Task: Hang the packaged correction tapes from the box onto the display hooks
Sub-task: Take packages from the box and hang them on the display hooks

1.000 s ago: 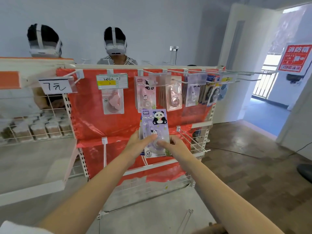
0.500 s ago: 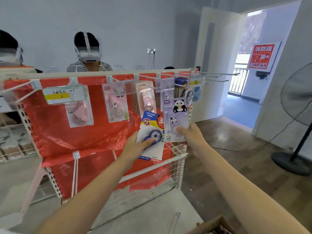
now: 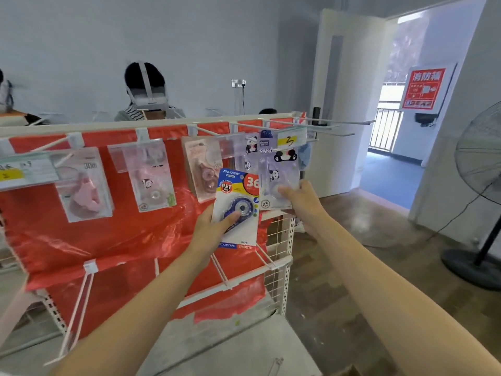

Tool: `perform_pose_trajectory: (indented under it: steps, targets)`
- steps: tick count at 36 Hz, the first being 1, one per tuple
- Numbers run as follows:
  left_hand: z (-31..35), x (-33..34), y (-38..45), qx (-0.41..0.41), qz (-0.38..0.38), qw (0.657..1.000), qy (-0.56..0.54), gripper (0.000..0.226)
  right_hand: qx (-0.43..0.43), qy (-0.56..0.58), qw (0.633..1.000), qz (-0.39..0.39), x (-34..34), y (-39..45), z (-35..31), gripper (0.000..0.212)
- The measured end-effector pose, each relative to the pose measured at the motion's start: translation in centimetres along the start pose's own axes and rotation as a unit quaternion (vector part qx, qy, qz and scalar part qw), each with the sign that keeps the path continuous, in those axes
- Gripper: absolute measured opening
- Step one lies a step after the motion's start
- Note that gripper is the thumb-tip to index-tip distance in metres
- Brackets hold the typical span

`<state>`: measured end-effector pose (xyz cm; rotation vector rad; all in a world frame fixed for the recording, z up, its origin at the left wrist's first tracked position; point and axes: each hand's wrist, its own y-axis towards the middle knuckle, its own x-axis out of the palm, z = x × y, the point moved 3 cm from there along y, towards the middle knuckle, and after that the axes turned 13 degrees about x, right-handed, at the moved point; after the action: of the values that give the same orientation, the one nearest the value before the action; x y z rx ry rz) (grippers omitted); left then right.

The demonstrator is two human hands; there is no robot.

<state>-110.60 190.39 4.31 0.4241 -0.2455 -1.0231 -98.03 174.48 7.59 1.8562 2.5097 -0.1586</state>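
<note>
Blue tape pack in left hand | panda pack in right hand, print blurred

Left hand fingers hidden behind the blue correction tape pack; that pack overlaps the panda pack. Price label cut by the left edge, writing blurred.
</note>
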Motion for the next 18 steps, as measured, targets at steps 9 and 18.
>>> perform_pose_trajectory:
  steps: [9,18]
  targets:
    - [-0.7,1.9,2.2,0.005,0.041,0.999,-0.008,0.025,-0.029,-0.002,0.999,-0.014,-1.2,2.5,1.8,0.021]
    - [-1.8,2.4,3.2,-0.007,0.075,0.997,0.022,0.018,-0.029,-0.004,0.993,-0.118,-1.3,4.0,2.2,0.058]
